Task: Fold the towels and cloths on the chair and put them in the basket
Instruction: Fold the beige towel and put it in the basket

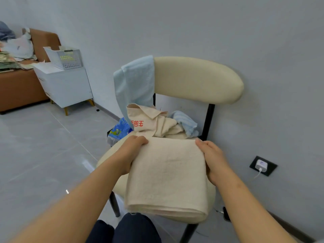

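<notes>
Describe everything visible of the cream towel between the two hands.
The cream towel looks like thick, soft terry. It is folded into a rectangle of several layers, stacked edges showing at its near end. It lies flat on the cream chair seat. The left hand grips its far left corner, the right hand its far right corner.

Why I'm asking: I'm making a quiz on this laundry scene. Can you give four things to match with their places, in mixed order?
1 folded cream towel
2 white charger
3 cream cloth with red print
4 white basket

A on the white cabinet
B plugged into the wall socket
C gripped by left hand and right hand
D crumpled at the back of the seat

Pairs: 1-C, 2-B, 3-D, 4-A.
</notes>
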`<state>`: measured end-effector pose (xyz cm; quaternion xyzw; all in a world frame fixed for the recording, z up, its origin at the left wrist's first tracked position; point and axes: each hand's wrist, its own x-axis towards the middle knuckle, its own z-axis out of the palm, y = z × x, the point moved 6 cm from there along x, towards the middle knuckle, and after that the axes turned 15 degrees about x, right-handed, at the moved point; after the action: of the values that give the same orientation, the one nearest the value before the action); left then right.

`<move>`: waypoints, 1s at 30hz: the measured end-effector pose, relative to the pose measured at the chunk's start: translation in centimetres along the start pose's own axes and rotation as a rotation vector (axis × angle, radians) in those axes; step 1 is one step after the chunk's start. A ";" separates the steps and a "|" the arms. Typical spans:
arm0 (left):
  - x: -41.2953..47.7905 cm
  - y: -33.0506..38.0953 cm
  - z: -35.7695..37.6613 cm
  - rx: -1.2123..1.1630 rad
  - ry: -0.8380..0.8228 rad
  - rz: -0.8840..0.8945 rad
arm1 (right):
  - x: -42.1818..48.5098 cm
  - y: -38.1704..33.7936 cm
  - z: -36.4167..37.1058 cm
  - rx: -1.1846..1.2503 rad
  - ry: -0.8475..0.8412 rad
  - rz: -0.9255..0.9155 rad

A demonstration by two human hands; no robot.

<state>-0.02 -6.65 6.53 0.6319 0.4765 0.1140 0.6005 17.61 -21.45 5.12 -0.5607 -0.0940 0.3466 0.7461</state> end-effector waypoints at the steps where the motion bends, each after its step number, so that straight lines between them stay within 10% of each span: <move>1: 0.8 -0.6 0.3 -0.036 0.011 -0.027 | 0.9 1.3 -0.4 0.010 0.018 0.063; 15: 5.7 -10.0 2.0 0.461 0.160 -0.077 | 2.3 10.0 -2.1 -0.266 -0.035 0.259; 21: 6.6 -7.8 1.6 -0.003 0.144 -0.065 | 4.0 8.6 -1.2 -0.123 0.036 0.196; 30: 5.9 -9.8 1.6 0.530 -0.086 -0.129 | 3.1 10.0 -1.4 -0.433 -0.113 0.160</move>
<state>-0.30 -5.04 -4.90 0.7395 0.5032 -0.0799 0.4399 16.57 -19.27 -5.20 -0.6931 -0.1631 0.4074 0.5719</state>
